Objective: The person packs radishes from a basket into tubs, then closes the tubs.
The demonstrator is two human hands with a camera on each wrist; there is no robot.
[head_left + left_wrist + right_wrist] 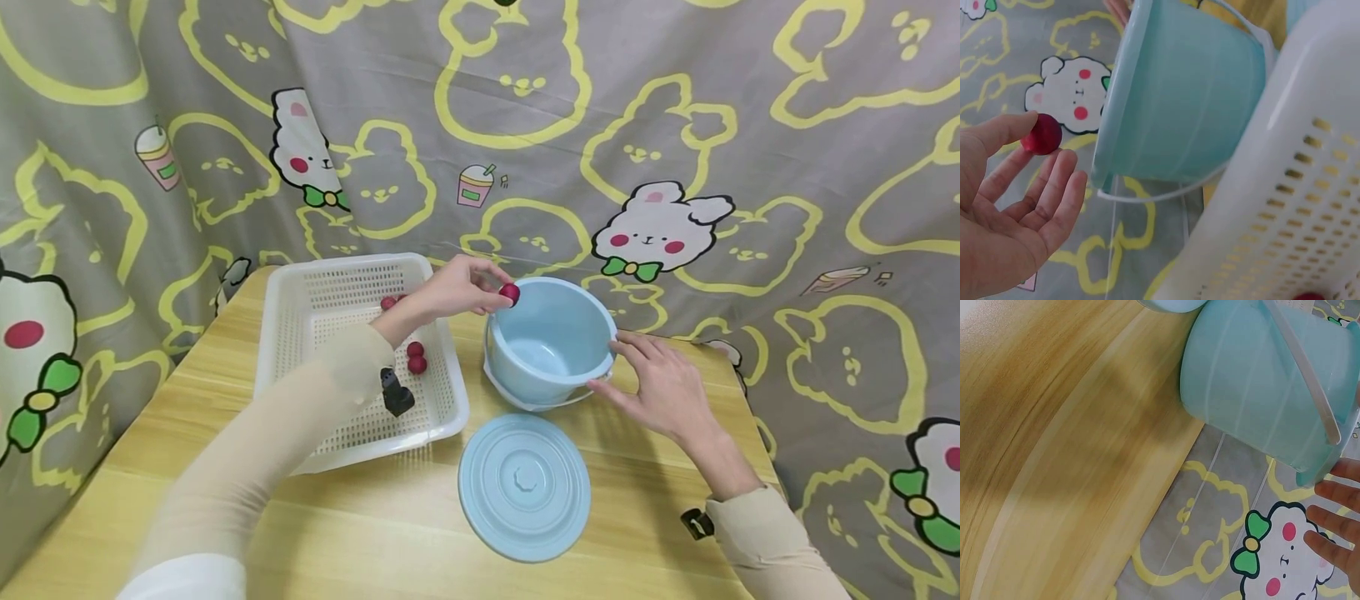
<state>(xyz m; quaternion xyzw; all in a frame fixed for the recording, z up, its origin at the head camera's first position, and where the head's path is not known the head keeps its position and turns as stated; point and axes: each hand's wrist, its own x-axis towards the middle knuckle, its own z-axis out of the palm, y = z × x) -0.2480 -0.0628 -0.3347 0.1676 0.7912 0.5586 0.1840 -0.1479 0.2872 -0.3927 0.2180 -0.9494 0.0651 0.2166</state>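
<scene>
On the far part of the desk (pixel 360 533), the light blue bucket (pixel 540 321) stands upright with its mouth uncovered, to the right of the white basket (pixel 454 392). The person's left grip (pixel 465 287) pinches a red ball (pixel 510 293) between thumb and finger, at the bucket's left rim and a little above it, not touching. The right grip (pixel 663 387) has its fingers fairly straight and spread, touching the bucket's right rim. Judging by how things lie, little looks done: the lid (pixel 525 517) is off, flat on the desk at the bucket's near side, and one ball is out of the basket, though not yet inside the bucket, on whose visible floor no ball shows. The rest wait in the basket: two loose balls (pixel 417 365) sit together toward its right wall, and more red shows farther back, partly behind the left wrist, so their full number cannot be told.
</scene>
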